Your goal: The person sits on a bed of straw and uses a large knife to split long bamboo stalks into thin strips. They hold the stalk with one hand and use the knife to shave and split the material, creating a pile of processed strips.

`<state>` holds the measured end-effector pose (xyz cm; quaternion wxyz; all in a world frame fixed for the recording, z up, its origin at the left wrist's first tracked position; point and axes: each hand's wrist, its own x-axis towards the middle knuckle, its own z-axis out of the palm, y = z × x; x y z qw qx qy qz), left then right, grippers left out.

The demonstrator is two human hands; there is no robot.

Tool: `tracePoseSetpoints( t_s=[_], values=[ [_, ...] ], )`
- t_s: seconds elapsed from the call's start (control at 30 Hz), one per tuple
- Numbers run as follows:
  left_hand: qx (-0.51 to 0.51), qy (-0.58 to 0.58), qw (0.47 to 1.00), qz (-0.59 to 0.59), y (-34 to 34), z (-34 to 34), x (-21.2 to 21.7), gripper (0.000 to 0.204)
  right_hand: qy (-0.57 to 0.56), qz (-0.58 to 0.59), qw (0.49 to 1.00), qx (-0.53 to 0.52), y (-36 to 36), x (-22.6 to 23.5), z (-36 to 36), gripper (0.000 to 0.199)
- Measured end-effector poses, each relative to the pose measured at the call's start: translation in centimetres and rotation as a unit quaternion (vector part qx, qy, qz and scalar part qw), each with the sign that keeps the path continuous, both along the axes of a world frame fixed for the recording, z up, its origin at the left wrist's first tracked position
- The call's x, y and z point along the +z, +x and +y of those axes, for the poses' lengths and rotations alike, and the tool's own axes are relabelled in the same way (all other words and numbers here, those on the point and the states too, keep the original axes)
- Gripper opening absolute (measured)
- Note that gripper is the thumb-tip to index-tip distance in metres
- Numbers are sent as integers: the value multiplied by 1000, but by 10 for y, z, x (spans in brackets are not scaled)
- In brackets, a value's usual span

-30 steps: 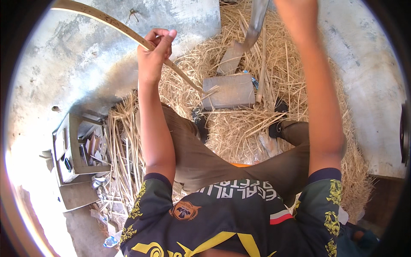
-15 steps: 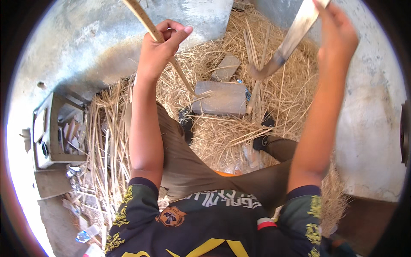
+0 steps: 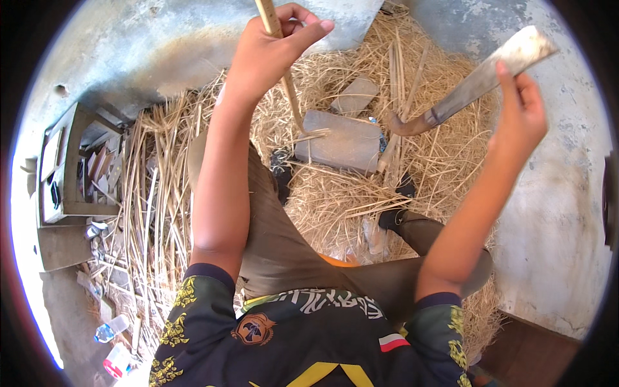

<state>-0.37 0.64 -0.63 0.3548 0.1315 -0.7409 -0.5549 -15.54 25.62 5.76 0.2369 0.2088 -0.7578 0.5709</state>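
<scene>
My left hand (image 3: 267,61) is closed round a slim bamboo stick (image 3: 291,100), which slants down from the top edge. Its lower end reaches the left side of a grey block (image 3: 342,143) that has fine dust and a few slivers on it. Off to the right, my right hand (image 3: 519,116) grips a machete (image 3: 467,92) by its blade, fingers near the broad, pale end. The machete's dark curved handle points down and left, above the straw and apart from the block.
Straw and shavings (image 3: 445,180) cover the floor round my feet. Long bamboo strips (image 3: 145,187) lie at left, beside a wooden cabinet (image 3: 74,209) with scraps inside. A flat slab (image 3: 354,97) rests behind the block. Plastic bottles (image 3: 113,329) lie lower left. Walls (image 3: 548,213) stand close.
My right hand and the machete have come lower and swung outward to the right, the blade now lying flatter. My left hand has shifted right and up in the picture, still holding the bamboo stick.
</scene>
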Motion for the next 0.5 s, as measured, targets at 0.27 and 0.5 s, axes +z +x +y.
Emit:
tracePoseSetpoints(
  t_s=[0.27,0.5],
  values=[
    [-35,43,998,4,-5,0,9,19,157,-41,985,50,-11,-126,-8,27],
    [-23,52,998,7,-8,2,11,20,199,79,975,-57,-25,75,6,30]
  ],
)
